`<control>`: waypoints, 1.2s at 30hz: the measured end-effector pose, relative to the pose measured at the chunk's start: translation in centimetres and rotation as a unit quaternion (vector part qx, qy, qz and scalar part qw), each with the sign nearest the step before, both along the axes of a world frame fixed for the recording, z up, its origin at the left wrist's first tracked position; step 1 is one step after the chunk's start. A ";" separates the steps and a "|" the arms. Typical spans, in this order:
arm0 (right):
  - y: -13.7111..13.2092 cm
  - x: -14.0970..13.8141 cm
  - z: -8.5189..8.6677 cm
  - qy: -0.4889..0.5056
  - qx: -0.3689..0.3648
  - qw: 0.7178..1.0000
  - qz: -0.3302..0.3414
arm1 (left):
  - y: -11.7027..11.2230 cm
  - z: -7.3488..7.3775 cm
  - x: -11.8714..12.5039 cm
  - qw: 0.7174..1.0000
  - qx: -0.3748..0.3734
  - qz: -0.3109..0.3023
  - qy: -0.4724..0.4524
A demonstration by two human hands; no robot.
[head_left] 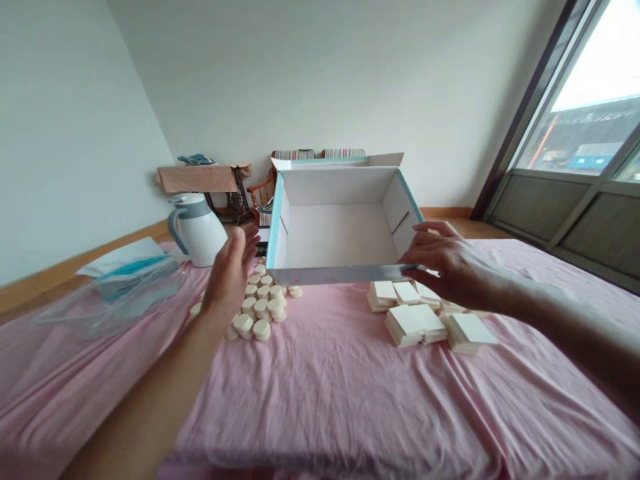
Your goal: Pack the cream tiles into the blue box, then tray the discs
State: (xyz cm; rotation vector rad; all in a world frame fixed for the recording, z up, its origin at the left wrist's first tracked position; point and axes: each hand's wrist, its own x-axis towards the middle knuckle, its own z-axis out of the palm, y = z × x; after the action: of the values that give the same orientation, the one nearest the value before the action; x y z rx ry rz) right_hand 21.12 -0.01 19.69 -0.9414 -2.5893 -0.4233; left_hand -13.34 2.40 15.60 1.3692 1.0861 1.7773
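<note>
Right hand (443, 263) has its fingers gripping the near right corner of the box (340, 233), which is between the two hands, open side toward the wearer. Left hand (227, 275) is released, fingers extended just off the box's left edge. Discs (261, 308) sit below the left fingers, jug (203, 237) beyond them to the left; square stacks (407, 325) lie below the right fingers on pink cloth (320, 387).

There is one box (340, 233), one jug (203, 233), and discs (261, 308) and square pieces (407, 321) beyond counting.
</note>
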 end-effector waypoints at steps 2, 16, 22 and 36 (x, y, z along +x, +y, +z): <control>-1.7 -0.3 -0.8 0.012 -0.010 1.000 0.025 | 0.6 2.2 -0.9 0.995 -0.056 -0.073 -0.040; -6.5 -0.5 -4.7 -0.019 -0.036 0.997 0.069 | 2.2 1.5 -0.2 0.964 -0.159 -0.203 -0.066; -7.4 -1.4 -5.6 -0.023 -0.063 0.995 0.075 | 2.3 3.0 0.2 0.978 -0.120 -0.164 -0.041; -11.4 -3.5 -4.8 -0.011 -0.226 0.973 0.050 | 1.6 -2.1 -0.1 0.990 -0.112 -0.083 -0.014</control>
State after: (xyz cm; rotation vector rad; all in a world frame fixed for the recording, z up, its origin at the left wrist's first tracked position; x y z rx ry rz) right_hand 17.58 -11.42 14.89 -0.9377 -2.7950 0.1951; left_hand -13.49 4.03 13.53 1.2555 1.0868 1.5028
